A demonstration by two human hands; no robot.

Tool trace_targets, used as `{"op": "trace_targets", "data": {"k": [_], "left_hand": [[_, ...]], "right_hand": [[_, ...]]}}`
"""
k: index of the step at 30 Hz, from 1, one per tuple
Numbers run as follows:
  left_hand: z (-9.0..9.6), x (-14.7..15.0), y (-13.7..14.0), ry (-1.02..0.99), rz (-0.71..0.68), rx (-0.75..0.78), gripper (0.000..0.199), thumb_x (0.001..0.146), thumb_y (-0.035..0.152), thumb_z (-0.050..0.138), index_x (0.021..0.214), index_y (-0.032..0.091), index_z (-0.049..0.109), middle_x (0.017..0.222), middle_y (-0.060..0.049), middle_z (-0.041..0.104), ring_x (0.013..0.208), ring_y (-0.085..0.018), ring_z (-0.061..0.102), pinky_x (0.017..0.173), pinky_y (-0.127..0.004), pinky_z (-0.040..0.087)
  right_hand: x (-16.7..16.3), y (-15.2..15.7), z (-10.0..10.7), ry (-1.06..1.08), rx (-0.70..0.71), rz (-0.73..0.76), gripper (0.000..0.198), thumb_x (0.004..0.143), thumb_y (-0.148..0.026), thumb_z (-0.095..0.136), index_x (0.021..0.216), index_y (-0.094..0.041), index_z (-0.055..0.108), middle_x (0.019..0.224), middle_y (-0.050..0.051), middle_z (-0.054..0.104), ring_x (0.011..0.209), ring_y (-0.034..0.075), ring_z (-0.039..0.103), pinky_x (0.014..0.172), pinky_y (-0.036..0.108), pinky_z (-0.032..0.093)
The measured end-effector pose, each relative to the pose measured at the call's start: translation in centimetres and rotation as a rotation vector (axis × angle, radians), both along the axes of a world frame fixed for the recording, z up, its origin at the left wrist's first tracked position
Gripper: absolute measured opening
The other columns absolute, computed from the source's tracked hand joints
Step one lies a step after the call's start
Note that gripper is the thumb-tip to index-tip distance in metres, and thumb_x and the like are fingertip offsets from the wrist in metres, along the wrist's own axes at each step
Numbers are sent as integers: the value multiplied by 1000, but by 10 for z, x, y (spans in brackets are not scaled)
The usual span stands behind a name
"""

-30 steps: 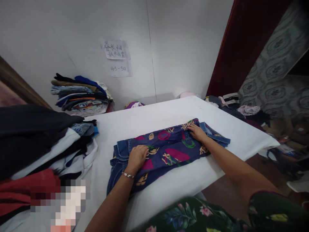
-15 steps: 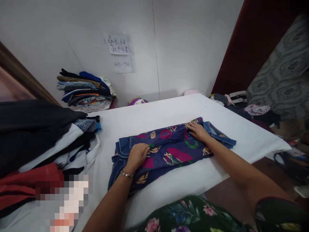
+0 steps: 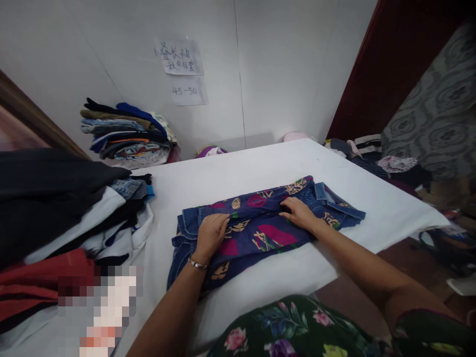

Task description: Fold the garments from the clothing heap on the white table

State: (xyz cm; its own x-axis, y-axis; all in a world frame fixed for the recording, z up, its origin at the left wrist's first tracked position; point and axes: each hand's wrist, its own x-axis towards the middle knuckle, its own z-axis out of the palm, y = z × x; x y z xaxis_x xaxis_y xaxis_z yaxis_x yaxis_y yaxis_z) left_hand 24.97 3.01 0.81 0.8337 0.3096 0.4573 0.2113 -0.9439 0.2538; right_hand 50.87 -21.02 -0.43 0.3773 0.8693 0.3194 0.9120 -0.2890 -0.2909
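Note:
A purple-blue printed jacket (image 3: 275,235) with denim trim lies folded lengthwise on the white table (image 3: 238,176). Magenta, green and tan shapes cover its cloth. Denim pieces show at both ends, the right one looking like a collar (image 3: 340,206). My left hand (image 3: 212,235), with a bracelet on the wrist, is closed on the jacket's left part, its thumb and fingers at the long fold. On the right part rests my right hand (image 3: 300,214), fingers bent and thumb apart from them, touching the cloth near the same fold.
To the left lies a heap of loose clothes (image 3: 55,198), dark, white and red. Behind it stands a stack of folded clothes (image 3: 128,131) against the wall. Paper signs (image 3: 182,57) hang there. More clothes (image 3: 394,163) lie beyond the table's right edge.
My right hand has slid left and slightly down from the jacket's far right edge, and its flat fingers have bent. My left hand stays nearly in place. The view has tilted slightly.

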Motion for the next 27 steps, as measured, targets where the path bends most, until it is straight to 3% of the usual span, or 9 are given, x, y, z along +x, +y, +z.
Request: {"op": "trace_targets", "data": {"k": [6,12,15,18,27], "left_hand": [[1,-2,0,-49,0,30,35,97,28,38,110,16,68,104,-10,71,99,-23,62,89,-37,46],[0,-4,-1,58,-12,54,39,88,13,42,119,19,64,109,-10,67,103,-24,58,90,-39,44],[1,-5,0,171,37,54,46,76,5,45,115,19,67,110,-11,65,102,-26,56,85,-40,45],[2,-5,1,235,62,34,42,75,6,46,105,21,72,106,-10,66,97,-26,57,81,-41,47],[3,-7,2,255,60,75,42,76,4,45,104,19,74,128,-11,63,118,-30,52,94,-46,47]], "right_hand": [[-5,13,2,18,-84,-131,21,92,-32,57,105,-18,66,98,7,64,92,20,59,79,28,46],[-18,5,9,-34,68,-156,23,96,-22,42,97,-19,65,95,7,64,88,18,60,77,27,45],[-26,-3,6,-63,-80,-218,22,93,-19,44,99,-20,65,96,7,66,87,19,61,76,27,45],[-30,-6,3,-67,-214,-230,25,90,-13,44,100,-19,65,96,6,67,89,18,62,77,26,44],[-43,-9,20,-174,-289,-190,26,85,-11,45,91,-18,69,87,8,67,86,20,62,73,28,43]]}}
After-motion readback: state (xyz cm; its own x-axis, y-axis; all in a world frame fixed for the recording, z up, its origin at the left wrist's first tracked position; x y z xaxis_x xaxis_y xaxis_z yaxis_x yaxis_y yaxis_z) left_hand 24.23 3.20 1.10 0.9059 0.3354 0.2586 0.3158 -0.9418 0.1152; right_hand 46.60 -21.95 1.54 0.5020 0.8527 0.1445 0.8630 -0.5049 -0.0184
